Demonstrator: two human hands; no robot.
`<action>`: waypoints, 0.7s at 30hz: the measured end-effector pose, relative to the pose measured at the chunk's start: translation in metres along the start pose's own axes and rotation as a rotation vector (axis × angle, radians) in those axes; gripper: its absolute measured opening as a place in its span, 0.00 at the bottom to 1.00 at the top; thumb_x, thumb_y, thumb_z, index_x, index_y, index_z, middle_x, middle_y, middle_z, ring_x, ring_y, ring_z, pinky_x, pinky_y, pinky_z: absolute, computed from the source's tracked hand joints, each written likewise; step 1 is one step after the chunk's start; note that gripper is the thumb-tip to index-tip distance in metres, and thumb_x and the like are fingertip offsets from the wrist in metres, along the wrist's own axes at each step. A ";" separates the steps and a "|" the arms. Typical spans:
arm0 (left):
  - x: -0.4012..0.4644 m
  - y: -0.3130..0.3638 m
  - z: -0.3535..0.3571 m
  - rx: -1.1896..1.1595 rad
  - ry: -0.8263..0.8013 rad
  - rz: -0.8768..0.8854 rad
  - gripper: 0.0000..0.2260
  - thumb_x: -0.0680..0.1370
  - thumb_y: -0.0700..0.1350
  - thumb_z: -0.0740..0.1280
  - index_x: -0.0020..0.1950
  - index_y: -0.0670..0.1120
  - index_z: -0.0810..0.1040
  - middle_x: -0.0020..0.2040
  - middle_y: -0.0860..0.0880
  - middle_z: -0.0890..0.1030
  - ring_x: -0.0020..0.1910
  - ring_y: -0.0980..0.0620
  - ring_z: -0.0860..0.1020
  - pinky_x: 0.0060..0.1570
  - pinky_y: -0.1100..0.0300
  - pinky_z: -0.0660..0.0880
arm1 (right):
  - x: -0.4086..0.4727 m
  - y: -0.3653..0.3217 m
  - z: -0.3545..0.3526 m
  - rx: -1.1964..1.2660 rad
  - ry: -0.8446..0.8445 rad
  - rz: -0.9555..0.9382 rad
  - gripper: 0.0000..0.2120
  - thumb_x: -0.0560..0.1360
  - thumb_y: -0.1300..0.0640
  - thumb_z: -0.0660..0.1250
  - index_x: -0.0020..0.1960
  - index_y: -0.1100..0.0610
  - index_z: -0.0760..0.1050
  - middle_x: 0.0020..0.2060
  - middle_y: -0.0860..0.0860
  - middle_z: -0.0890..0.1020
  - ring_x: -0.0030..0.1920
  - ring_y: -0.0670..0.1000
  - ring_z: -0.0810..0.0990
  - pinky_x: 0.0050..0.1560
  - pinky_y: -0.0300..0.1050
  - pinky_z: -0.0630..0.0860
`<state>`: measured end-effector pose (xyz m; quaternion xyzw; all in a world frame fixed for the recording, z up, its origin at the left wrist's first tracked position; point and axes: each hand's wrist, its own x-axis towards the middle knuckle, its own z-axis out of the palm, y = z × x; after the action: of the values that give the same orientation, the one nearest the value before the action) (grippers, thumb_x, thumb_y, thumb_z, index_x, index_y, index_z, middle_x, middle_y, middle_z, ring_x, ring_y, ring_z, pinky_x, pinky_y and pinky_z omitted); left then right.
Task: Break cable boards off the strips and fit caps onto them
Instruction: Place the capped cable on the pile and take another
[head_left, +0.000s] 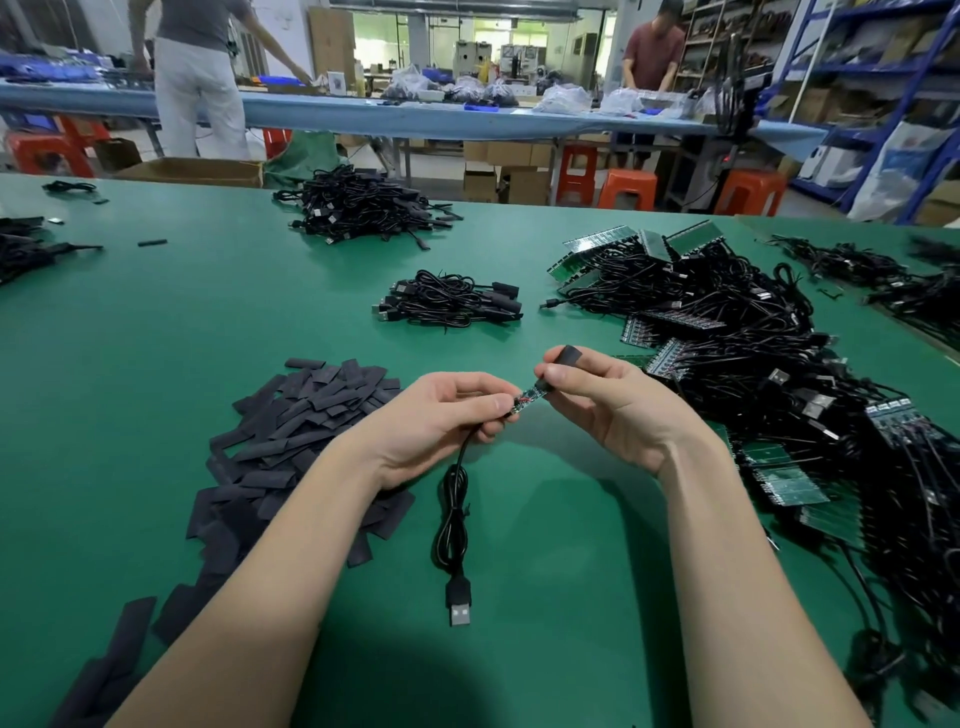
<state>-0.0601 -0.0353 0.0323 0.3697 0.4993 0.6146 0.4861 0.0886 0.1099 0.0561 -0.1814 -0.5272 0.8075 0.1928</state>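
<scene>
A: Any legible text, labels or numbers to log?
B: None. Markings on the cable board (529, 399) and the board strips (784, 480) are too small and blurred to read.
A: Cartons under the far bench?
B: Plain; nothing readable.

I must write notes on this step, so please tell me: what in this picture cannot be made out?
- Head view: how far the cap sits over the small board; the right hand fingers cover the joint.
- The board's cable end is hidden in the left hand.
- Board markings: too small.
- Pile of strips: cut off by the right edge.
</scene>
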 end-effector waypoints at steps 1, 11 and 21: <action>-0.002 0.001 -0.002 0.028 -0.011 0.003 0.08 0.72 0.41 0.71 0.50 0.41 0.82 0.40 0.47 0.81 0.35 0.55 0.74 0.39 0.67 0.74 | -0.001 0.000 0.001 -0.010 -0.020 0.017 0.07 0.60 0.61 0.77 0.38 0.54 0.87 0.39 0.50 0.85 0.39 0.44 0.84 0.43 0.34 0.80; -0.008 0.007 -0.008 -0.130 0.010 0.098 0.11 0.74 0.35 0.70 0.51 0.45 0.71 0.39 0.44 0.81 0.33 0.54 0.73 0.39 0.65 0.74 | 0.003 0.007 0.020 0.117 -0.070 -0.063 0.06 0.64 0.61 0.74 0.38 0.51 0.86 0.39 0.47 0.85 0.37 0.41 0.82 0.39 0.31 0.78; -0.007 0.009 -0.004 -0.127 0.059 0.120 0.08 0.73 0.39 0.70 0.47 0.45 0.71 0.39 0.47 0.81 0.33 0.55 0.74 0.38 0.67 0.74 | 0.004 0.008 0.030 -0.057 -0.093 -0.128 0.08 0.64 0.62 0.75 0.42 0.54 0.85 0.38 0.51 0.85 0.37 0.45 0.83 0.43 0.35 0.80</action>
<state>-0.0639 -0.0432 0.0405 0.3493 0.4504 0.6836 0.4560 0.0699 0.0855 0.0601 -0.1150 -0.5687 0.7858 0.2143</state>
